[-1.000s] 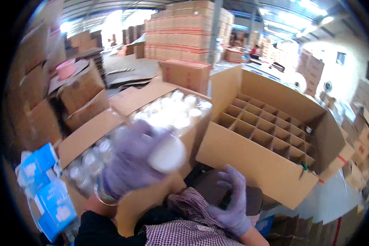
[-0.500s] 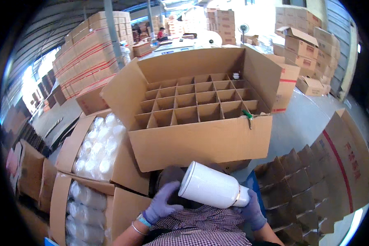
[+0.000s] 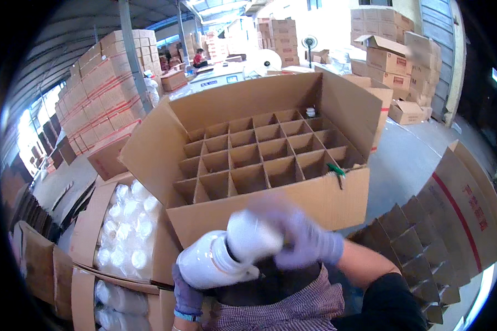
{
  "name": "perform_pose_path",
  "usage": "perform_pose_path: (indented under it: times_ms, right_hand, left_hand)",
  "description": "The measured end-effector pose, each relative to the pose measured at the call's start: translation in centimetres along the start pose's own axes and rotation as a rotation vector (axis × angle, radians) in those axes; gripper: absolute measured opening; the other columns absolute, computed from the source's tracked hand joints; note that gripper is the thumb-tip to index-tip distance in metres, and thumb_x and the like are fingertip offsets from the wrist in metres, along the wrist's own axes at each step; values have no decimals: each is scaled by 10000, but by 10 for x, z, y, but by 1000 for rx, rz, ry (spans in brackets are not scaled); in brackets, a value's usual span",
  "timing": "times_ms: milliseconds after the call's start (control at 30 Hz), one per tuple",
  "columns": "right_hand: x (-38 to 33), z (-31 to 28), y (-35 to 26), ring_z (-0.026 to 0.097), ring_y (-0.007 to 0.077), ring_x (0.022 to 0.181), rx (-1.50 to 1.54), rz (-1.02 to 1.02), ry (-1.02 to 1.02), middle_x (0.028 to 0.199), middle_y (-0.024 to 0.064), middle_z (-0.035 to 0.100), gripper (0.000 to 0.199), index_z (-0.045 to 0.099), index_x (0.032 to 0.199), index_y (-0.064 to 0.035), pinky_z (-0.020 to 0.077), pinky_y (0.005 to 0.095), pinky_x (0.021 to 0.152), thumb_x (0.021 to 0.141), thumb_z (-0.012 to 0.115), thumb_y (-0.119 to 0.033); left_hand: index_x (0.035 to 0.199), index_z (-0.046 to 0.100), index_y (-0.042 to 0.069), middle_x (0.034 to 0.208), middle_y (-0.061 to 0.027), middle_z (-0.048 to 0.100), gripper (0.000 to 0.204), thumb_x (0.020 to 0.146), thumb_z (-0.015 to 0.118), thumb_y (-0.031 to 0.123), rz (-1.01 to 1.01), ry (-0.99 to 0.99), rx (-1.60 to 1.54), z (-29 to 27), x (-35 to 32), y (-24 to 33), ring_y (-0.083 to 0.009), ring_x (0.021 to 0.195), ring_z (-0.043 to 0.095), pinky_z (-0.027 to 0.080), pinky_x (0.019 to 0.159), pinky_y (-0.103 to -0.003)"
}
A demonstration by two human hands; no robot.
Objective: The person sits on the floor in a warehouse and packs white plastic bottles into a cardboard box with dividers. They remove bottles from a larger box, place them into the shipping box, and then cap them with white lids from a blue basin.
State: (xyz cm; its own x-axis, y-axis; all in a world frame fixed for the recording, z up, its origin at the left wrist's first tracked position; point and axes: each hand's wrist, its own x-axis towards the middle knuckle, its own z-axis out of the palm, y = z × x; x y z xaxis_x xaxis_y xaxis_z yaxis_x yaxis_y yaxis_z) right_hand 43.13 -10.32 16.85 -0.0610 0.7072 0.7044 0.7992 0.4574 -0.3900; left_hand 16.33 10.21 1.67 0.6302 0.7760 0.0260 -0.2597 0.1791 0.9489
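Observation:
A white, glossy bottle point(image 3: 201, 265) lies tilted over my lap, its neck end toward the right. My left hand point(image 3: 186, 295), in a pale purple glove, is closed round its lower left side; some fingers are hidden behind it. By the neck is a white cap point(image 3: 251, 234), smeared by motion, at an angle to the bottle. My gloved right hand point(image 3: 309, 240) grips this cap from the right, its fingertips blurred. Beyond both hands stands a large open carton point(image 3: 270, 207) with cardboard dividers point(image 3: 248, 171). A small white item point(image 3: 311, 112) shows in its far right cell.
At my left, cartons hold clear-wrapped white items point(image 3: 124, 226) and wrapped cylinders point(image 3: 121, 300). An open carton with dividers point(image 3: 408, 248) leans at my right. A green-handled tool point(image 3: 336, 170) sits on the large carton's near edge. Stacked boxes point(image 3: 105, 83) and a fan point(image 3: 309, 43) stand farther back.
The bottle has moved left, its neck end tipping up. My left hand shifted down-left with it. My right hand rose from beside the neck, and the cap now stands off the bottle's line.

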Motion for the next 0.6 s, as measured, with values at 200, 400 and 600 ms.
perform_pose_path:
  times_ms: [200, 400, 600]
  right_hand:
    - [13, -75, 207, 594, 403, 1038, -1043, 662, 114, 1198, 154, 592, 557, 574, 1240, -113, 497, 505, 910, 767, 721, -368]
    - [36, 1, 114, 592, 368, 1154, -507, 286, 177, 1300, 218, 585, 590, 544, 1327, -39, 477, 442, 999, 843, 725, -324]
    - [-79, 88, 59, 581, 331, 1150, 88, 319, -303, 1269, 200, 575, 428, 491, 1357, -38, 497, 415, 969, 1009, 536, -284]
  left_hand:
    - [1495, 383, 48, 1477, -161, 474, 735, 1026, 285, 606, 202, 376, -126, -29, 16, -7, -311, 1299, 512, 405, 1094, -459]
    - [1346, 458, -31, 1241, -169, 585, 680, 1032, 321, 557, 491, 568, 202, -39, -6, 4, -286, 1145, 579, 495, 958, -438]
    - [1157, 568, -31, 1049, -150, 599, 698, 1008, 351, 616, 518, 335, 661, 5, -28, 8, -277, 1009, 615, 490, 854, -420]
